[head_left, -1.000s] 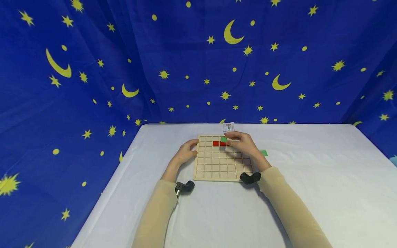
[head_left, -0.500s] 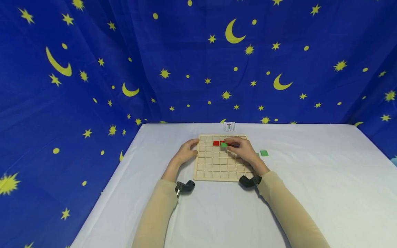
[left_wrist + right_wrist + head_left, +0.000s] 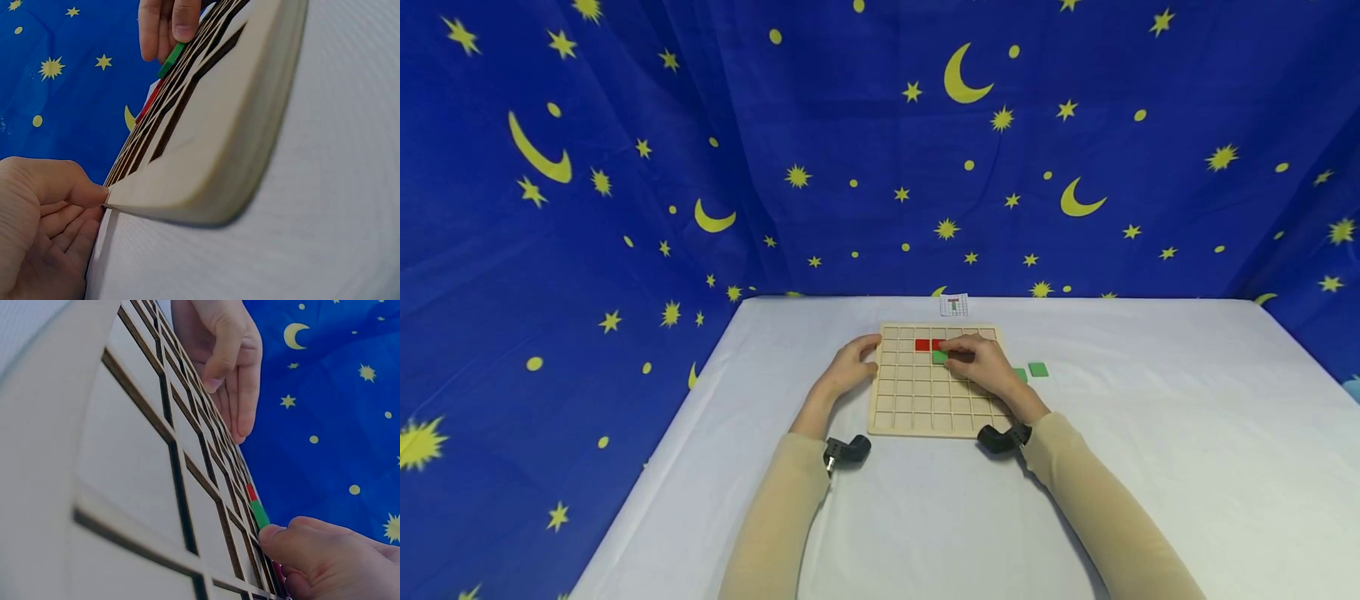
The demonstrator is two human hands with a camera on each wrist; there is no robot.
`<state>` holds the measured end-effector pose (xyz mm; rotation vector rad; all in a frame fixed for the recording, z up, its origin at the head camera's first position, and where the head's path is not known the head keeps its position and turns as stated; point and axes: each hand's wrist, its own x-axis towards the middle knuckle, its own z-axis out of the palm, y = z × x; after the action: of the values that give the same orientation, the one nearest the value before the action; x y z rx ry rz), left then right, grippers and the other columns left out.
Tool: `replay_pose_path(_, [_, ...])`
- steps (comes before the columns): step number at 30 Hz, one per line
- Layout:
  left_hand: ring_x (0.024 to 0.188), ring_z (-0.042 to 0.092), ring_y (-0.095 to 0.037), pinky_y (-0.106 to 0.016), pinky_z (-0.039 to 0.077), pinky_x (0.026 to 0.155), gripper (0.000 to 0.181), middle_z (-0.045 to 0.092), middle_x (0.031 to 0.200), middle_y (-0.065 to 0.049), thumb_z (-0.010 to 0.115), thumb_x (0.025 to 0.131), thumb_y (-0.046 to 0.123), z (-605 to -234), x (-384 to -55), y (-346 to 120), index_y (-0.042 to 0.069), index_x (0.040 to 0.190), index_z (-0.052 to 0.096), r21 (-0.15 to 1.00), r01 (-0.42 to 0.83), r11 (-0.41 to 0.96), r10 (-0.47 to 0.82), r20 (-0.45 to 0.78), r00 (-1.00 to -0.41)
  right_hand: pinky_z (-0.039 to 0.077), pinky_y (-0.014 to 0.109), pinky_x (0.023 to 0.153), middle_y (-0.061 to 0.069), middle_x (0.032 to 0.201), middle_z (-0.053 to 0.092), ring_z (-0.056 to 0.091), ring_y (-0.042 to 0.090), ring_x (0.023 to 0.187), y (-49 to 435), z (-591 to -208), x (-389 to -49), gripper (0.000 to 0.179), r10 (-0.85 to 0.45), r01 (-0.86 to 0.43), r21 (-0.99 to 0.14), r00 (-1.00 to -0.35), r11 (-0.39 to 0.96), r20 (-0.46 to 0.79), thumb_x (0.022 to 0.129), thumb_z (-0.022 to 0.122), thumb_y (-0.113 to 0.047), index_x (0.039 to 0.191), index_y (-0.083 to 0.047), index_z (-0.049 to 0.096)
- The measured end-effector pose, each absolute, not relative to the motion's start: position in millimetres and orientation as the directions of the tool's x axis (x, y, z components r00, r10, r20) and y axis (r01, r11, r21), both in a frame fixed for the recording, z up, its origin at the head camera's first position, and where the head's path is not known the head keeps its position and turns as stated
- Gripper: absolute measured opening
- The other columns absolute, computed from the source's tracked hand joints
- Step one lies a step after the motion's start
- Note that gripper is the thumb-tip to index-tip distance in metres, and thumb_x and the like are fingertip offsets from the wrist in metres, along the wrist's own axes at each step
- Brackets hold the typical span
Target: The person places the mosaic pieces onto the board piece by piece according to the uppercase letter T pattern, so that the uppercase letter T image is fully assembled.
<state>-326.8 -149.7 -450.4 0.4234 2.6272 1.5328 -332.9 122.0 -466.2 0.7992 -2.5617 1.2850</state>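
A wooden grid board (image 3: pixel 912 433) lies on the white table. My left hand (image 3: pixel 850 365) rests against its left edge, with fingertips and thumb touching the rim. Over the board, my right hand (image 3: pixel 990 367) pinches a green square tile (image 3: pixel 939 357) between thumb and fingers, just below a red tile row. Two red tiles (image 3: pixel 922 345) show in that row; the right hand hides what lies farther right. In the right wrist view the green tile (image 3: pixel 259 514) sits tilted at the thumb tip, near a red tile (image 3: pixel 251 492). Whether it lies fully in its cell I cannot tell.
Beyond the board's far edge lies a small printed card (image 3: pixel 954 305) with a grid and a red and green pattern. Two loose green tiles, one (image 3: pixel 1038 369) farther out and one (image 3: pixel 1020 375) partly behind the right hand, lie right of the board. A starry blue curtain (image 3: pixel 850 217) stands behind.
My right hand has brought the green tile from above the red row down to the cell row below it, and lowered it. My left hand has stayed at the board's edge.
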Motion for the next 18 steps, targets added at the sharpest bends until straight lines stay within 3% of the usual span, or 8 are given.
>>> replay_pose_path(14, [0.131,0.039,-0.032,-0.034,0.03,0.111,0.06,0.042,0.14,-0.022,0.054,0.079,-0.011,-450.7,-326.5,-149.0,-0.007,0.137,0.041,0.857,0.19,0.479,0.261,0.068,-0.963,0.052,0.039,0.085,0.009,0.11,0.066,0.059,0.025,0.102,122.6,-465.9,-333.4,0.032,-0.398,-0.558,-0.663,-0.827,0.499,0.397,0.082,0.073,-0.014,0.113,-0.007,0.069])
replay_pose_path(18, [0.13,0.039,-0.032,-0.034,0.03,0.111,0.06,0.042,0.14,-0.022,0.054,0.079,-0.011,-450.3,-326.6,-148.8,-0.007,0.137,0.041,0.858,0.19,0.478,0.26,0.069,-0.963,0.053,0.039,0.086,0.01,0.113,0.066,0.061,0.026,0.102,122.0,-463.9,-333.4,0.033,-0.359,-0.514,-0.734,-0.853,0.445,0.38,0.083,0.072,-0.013,0.114,-0.004,0.068])
